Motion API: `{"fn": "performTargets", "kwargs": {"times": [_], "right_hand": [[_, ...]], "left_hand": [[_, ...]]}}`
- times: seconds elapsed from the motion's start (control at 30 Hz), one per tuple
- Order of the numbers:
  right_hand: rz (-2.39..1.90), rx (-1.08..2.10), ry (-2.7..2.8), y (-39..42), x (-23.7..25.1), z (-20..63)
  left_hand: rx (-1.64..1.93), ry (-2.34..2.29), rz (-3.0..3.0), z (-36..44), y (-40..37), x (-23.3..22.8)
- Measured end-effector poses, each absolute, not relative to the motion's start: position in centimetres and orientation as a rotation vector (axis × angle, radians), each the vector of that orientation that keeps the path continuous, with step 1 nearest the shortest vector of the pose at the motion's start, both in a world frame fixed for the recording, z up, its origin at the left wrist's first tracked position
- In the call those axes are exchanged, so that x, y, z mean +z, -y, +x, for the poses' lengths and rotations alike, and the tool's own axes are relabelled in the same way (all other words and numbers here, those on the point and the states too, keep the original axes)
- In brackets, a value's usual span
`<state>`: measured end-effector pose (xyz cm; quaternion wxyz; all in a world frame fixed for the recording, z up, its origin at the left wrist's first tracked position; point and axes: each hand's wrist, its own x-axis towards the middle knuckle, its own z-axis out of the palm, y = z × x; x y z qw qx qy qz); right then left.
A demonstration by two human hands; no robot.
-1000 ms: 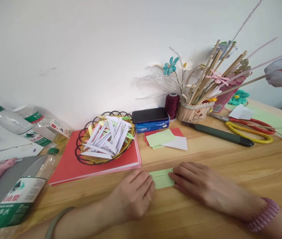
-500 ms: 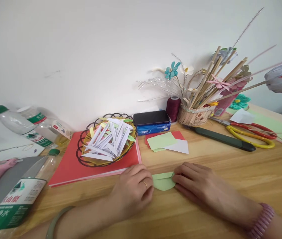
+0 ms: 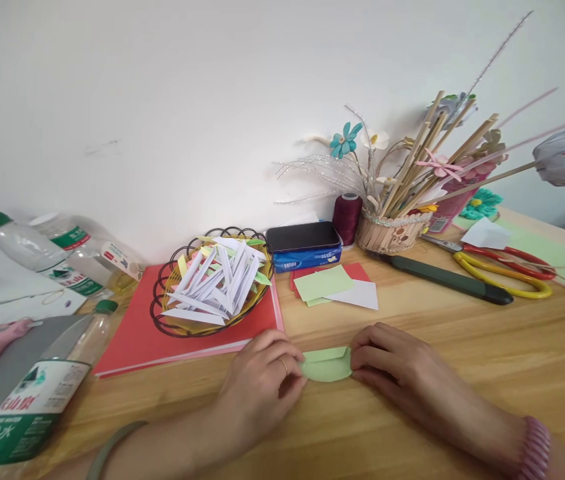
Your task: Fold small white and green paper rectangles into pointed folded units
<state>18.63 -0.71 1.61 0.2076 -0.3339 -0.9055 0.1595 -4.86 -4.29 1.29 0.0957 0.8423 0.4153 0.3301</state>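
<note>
Green paper (image 3: 326, 365), a small folded piece, is lying flat on the near part of the wooden table (image 3: 462, 333), just in front of the red card stack. Both hands are pinching it from either side: the left hand (image 3: 262, 387) is curling its fingers around the paper's left edge, a ring showing on one finger, and the right hand (image 3: 387, 367) is closing its fingertips on the right edge. Neither hand is spread wide; both are bent narrow over the piece.

Just beyond the left hand, a wire basket (image 3: 211, 280) full of folded white strips is sitting on the red card stack (image 3: 137, 333). To its right, loose coloured sheets (image 3: 335, 283) are lying near a dark phone (image 3: 303, 235) resting on a blue packet. Farther right, a pot of sticks and paper flowers (image 3: 392, 227) is standing by the wall, with a dark knife (image 3: 447, 280) and scissors (image 3: 502, 267) lying beside it. Plastic bottles (image 3: 37, 253) are lying at the far left.
</note>
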Motion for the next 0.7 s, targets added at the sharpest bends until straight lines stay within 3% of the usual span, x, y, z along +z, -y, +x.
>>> {"fn": "performTargets", "kwargs": {"times": [0.7], "right_hand": [[-1.118, 0.503, 2.476, 0.8, 1.8, 17.5]], "left_hand": [[0.913, -1.306, 2.261, -4.5, 3.9, 1.5]]}}
